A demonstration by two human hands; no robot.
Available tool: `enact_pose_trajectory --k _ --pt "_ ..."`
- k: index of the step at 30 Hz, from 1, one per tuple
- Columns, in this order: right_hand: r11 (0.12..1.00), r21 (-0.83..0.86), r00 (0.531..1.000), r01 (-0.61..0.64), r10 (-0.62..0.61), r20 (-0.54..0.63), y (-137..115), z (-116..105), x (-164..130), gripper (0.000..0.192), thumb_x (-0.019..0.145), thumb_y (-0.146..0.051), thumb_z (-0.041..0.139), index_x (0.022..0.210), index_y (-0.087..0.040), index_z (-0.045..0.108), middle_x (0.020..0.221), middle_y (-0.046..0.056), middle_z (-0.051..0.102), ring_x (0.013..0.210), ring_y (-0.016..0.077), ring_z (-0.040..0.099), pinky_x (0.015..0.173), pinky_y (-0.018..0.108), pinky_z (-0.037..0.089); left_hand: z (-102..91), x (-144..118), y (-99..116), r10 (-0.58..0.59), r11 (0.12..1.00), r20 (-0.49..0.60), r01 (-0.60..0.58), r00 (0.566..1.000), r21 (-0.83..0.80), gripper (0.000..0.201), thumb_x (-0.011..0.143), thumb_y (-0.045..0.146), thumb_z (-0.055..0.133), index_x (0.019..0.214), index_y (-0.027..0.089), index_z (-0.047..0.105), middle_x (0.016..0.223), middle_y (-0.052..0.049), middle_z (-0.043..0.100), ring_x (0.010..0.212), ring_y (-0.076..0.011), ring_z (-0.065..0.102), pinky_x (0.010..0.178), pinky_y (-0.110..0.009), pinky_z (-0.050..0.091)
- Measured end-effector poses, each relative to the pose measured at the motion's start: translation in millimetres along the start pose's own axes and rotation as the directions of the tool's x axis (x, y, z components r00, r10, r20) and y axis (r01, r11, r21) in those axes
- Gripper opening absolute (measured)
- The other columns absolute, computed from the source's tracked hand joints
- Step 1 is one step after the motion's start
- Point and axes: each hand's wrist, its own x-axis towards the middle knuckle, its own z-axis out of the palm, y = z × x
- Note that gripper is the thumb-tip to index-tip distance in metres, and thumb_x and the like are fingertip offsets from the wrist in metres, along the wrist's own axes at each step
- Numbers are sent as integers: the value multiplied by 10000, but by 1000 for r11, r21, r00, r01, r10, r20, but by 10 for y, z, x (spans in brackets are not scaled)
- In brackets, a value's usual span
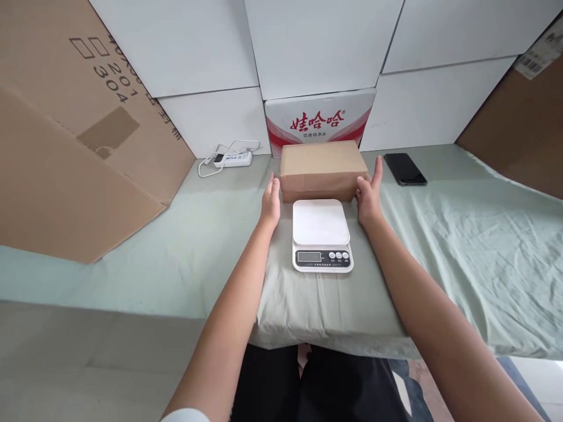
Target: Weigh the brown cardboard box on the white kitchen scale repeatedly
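Note:
A brown cardboard box [323, 181] lies flat on the cloth-covered table, just behind a white kitchen scale [321, 223]. My left hand [270, 202] is at the box's left side with its fingers pointing away from me; whether the palm presses on the cardboard is hard to see. On the other side, my right hand [369, 199] touches the right front corner, one digit sticking up and out. Between them the two hands bracket the box. The scale's plate is bare, its display and several round buttons facing me.
A black phone [404, 169] lies to the right, and a white power strip with a cable [233, 159] to the left. Behind stand a red-and-white printed carton [321, 120] and white boxes [316, 47]. Large cardboard sheets [79, 146] flank the table [211, 246].

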Motion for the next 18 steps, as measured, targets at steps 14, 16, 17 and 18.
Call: enact_pose_trajectory --k 14,16,17,18 --pt "999 -54 999 5 -2 47 -14 51 37 939 861 -744 637 1690 -337 470 1778 68 564 1718 382 449 1425 697 358 63 -63 51 -23 998 101 28 995 -50 884 880 965 663 1396 258 786 1619 -128 732 1735 -410 440 1469 -615 268" --pt "999 -51 998 6 -2 67 -2 41 41 982 868 -767 637 1735 -357 423 1804 50 533 1737 380 416 1448 694 314 65 -70 53 -26 998 101 31 995 -49 884 880 967 658 1389 257 792 1607 -129 740 1732 -410 446 1467 -612 272" --pt "999 -47 997 3 1 77 -2 36 40 1004 869 -772 645 1754 -369 395 1822 42 510 1742 377 406 1456 689 297 60 -67 47 -11 998 95 17 995 -55 866 889 956 661 1382 258 798 1595 -127 749 1722 -412 462 1461 -614 285" --pt "999 -43 997 1 3 83 -7 33 36 1028 867 -770 658 1771 -378 367 1842 35 485 1746 373 399 1461 685 288 53 -60 38 13 998 85 -8 996 -61 842 899 942 667 1375 260 802 1580 -124 759 1710 -413 480 1454 -617 302"
